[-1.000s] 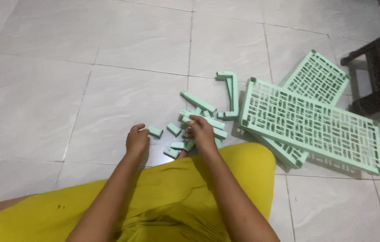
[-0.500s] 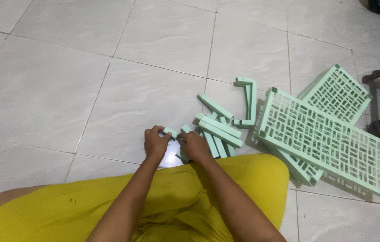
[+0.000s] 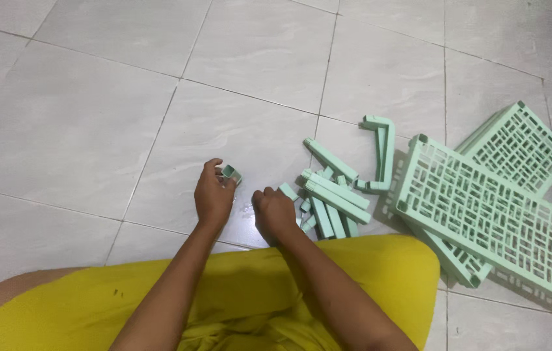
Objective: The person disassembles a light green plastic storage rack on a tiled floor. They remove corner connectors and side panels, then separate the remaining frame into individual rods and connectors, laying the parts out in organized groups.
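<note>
The white tiled floor (image 3: pixel 94 117) fills most of the view, and the person sits on it with a yellow garment (image 3: pixel 256 292) over the legs at the bottom. At the right lie the pale green slotted panels (image 3: pixel 490 208), one long panel on top of others, and one more panel (image 3: pixel 523 146) behind it, tilted. Just left of the panels there is a green U-shaped bracket (image 3: pixel 383 153) on the floor, and below it a heap of long green bars (image 3: pixel 334 195), some lying across each other. The right hand (image 3: pixel 275 213) rests on the floor at the left edge of this heap, fingers curled down over small green pieces; I cannot tell if it grips one. The left hand (image 3: pixel 213 194) is a little apart to the left, and its fingertips pinch a small hollow green connector (image 3: pixel 230 173), held just above the tile.
</note>
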